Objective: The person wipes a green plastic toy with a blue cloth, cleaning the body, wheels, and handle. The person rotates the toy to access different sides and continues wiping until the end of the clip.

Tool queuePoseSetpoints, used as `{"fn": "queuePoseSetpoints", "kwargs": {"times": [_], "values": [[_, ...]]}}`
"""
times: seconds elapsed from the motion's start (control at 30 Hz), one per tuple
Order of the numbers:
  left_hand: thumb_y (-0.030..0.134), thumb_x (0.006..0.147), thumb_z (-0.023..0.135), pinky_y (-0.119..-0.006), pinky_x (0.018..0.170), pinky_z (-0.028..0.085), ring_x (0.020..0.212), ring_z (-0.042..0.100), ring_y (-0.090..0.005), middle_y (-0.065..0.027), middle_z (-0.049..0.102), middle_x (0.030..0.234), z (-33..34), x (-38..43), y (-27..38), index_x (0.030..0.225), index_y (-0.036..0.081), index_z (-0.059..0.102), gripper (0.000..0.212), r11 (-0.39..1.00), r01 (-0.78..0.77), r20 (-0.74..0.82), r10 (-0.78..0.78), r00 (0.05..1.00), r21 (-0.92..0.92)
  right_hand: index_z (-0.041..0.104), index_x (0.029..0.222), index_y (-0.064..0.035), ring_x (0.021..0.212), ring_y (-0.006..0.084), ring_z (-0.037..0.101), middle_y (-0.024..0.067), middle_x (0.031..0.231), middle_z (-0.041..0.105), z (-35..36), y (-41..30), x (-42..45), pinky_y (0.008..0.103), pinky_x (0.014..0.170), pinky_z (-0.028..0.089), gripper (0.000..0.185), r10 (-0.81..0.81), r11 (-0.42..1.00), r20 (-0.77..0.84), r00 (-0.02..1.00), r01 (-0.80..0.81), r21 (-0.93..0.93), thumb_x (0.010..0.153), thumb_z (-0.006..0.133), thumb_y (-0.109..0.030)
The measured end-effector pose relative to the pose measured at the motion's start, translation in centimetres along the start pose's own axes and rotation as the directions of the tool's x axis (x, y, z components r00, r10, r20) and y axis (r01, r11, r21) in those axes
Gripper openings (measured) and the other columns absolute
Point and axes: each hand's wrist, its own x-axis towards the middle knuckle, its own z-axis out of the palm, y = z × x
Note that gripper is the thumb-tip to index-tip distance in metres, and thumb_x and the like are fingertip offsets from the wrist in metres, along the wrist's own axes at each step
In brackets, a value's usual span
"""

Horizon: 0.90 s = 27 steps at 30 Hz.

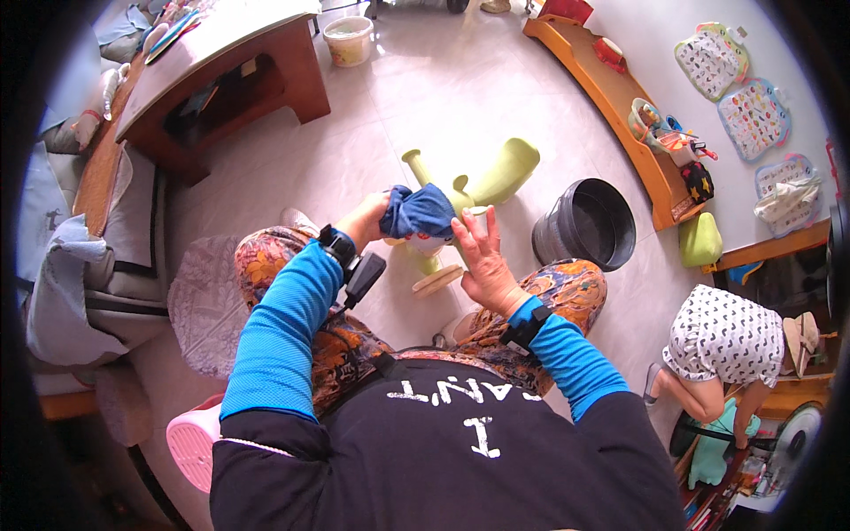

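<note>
My left hand (365, 216) is closed on a bunched blue cloth (418, 211), which lies against a light green plastic object (501, 176) on the floor between my knees. That green object has a wide curved part and thinner arms; its exact kind I cannot tell. At its near right side, my right hand (483, 259) has its fingers spread and touches a green part. Beneath the cloth a pale piece with red marks partly shows. Close to my right fingers is a flat beige piece (438, 281).
A dark grey bucket (584, 226) stands right of the green object. Farther off are a white tub (349, 41), a wooden table (292, 66) at left and a long orange wooden shelf (597, 79) at right. A person (724, 338) crouches at the lower right.
</note>
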Motion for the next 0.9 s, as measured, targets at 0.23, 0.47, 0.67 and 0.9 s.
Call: {"fn": "queuePoseSetpoints", "kwargs": {"times": [0.23,0.47,0.67,0.9], "values": [[0.051,0.101,0.045,-0.038,0.08,0.057,0.079,0.068,-0.0215,-0.0101,0.069,0.087,-0.1,2.0,3.9,0.093,0.004,0.064,0.051,0.963,-0.145,0.233,0.199,0.952,-0.228,0.028,0.153,-0.0116,0.145,0.0529,0.0,0.0153,0.157,0.02,0.8,-0.7,0.5,0.0562,0.12,0.021,0.097,0.005,1.0,-0.013,1.0,-0.005,0.03,0.063,0.051,0.017],[0.039,0.09,0.068,-0.033,0.078,0.053,0.084,0.066,-0.0131,-0.0046,0.071,0.094,3.3,0.2,1.3,0.11,0.005,0.068,0.039,0.826,-0.072,-0.243,0.246,0.938,0.559,0.03,0.152,-0.0116,0.146,0.0517,0.001,0.0149,0.156,0.023,0.2,-0.8,0.9,0.0556,0.12,0.018,0.096,0.01,1.0,-0.033,0.999,-0.01,0.018,0.062,0.051,0.017],[0.02,0.085,0.069,-0.043,0.093,0.047,0.108,0.059,-0.0391,-0.0158,0.065,0.114,7.2,-4.6,2.7,0.117,0.007,0.061,0.036,-0.025,-0.464,0.329,0.737,0.59,0.886,0.031,0.151,-0.0114,0.146,0.0514,0.002,0.0141,0.156,0.024,-0.2,0.5,0.4,0.0543,0.121,0.019,0.096,0.06,0.998,-0.034,0.998,-0.06,-0.004,0.062,0.051,0.018],[0.025,0.092,0.058,-0.053,0.109,0.033,0.124,0.051,-0.0322,-0.0009,0.064,0.128,2.7,3.2,6.1,0.129,0.028,0.062,0.038,-0.761,-0.429,0.796,0.183,0.577,0.486,0.033,0.151,-0.013,0.146,0.0501,0.001,0.012,0.158,0.023,0.3,-0.9,1.0,0.053,0.12,0.023,0.095,0.046,0.999,0.0,0.999,-0.046,-0.015,0.063,0.052,0.016]]}}
